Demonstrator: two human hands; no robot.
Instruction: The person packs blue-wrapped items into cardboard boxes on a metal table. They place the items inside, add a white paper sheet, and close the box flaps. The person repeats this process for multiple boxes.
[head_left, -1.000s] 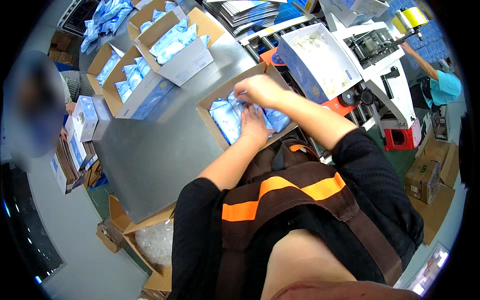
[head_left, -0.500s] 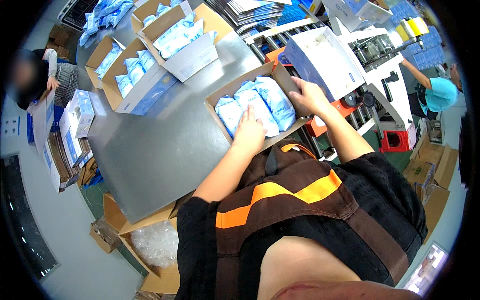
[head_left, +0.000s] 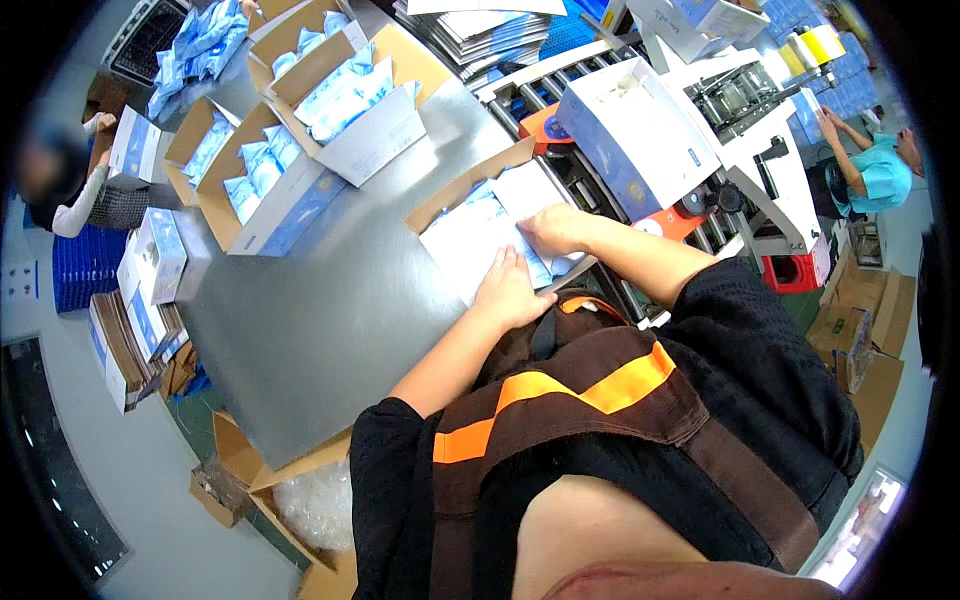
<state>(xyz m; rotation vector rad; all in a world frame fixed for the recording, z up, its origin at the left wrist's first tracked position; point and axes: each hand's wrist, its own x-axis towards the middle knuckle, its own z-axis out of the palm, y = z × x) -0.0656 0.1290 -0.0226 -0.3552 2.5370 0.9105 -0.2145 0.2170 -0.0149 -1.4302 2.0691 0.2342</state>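
Note:
In front of me, at the right edge of the metal table, stands a carton [head_left: 470, 185] holding blue and white soft packs [head_left: 484, 207]. Its white left flap [head_left: 450, 245] is folded over part of the packs. My left hand [head_left: 508, 288] lies on this flap with fingers stretched out. The right flap [head_left: 532, 186] slants inward over the other packs. My right hand [head_left: 556, 230] grips its edge with bent fingers; the fingertips are partly hidden.
Several open cartons [head_left: 270, 205] of packs stand on the metal table [head_left: 330, 330]. At right, a white box [head_left: 640, 135] sits on a roller conveyor [head_left: 525, 100] beside a machine [head_left: 745, 100]. Two people work nearby. A box of clear plastic [head_left: 315, 505] is below left.
The carton's side flaps have come inward over the packs. My right hand has moved left from the carton's right side, and my left hand has shifted from the packs onto the left flap.

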